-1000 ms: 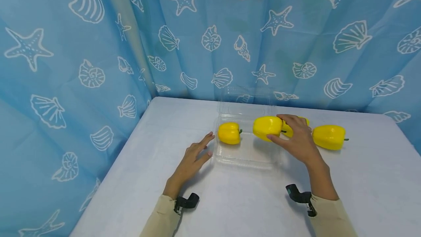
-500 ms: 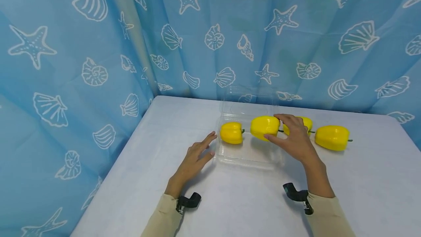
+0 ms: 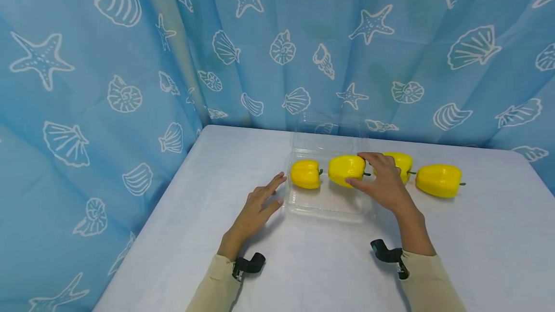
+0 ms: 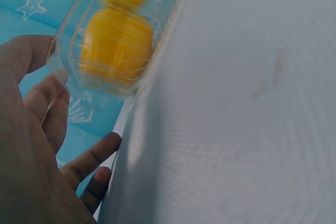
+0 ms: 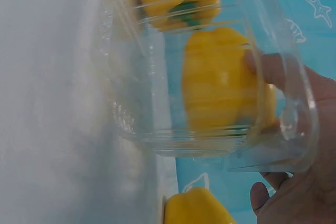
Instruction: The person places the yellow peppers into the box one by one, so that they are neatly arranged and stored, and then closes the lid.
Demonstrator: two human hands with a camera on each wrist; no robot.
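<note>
My right hand (image 3: pixel 383 184) grips a yellow bell pepper (image 3: pixel 344 170) between thumb and fingers, stem toward the palm. That pepper is over the right half of a clear plastic clamshell container (image 3: pixel 323 202), whose lid (image 3: pixel 327 134) stands raised at the back. Another yellow pepper (image 3: pixel 305 175) lies in its left half. Beside the left wall, my left hand (image 3: pixel 256 206) has its fingers extended, and the left wrist view puts its fingertips right at the container's rim (image 4: pixel 55 59). Through the clear wall, the right wrist view shows the held pepper (image 5: pixel 215 82) with the thumb along its side.
Right of the container, two more yellow peppers lie on the white-covered table (image 3: pixel 303 264): one partly behind my right hand (image 3: pixel 402 165), the other farther right (image 3: pixel 440 180). A blue seashell curtain (image 3: pixel 269 71) hangs along the back and left table edges.
My right hand has shifted slightly left and lower with its pepper over the container, uncovering more of the pepper behind it. The left hand stays by the container.
</note>
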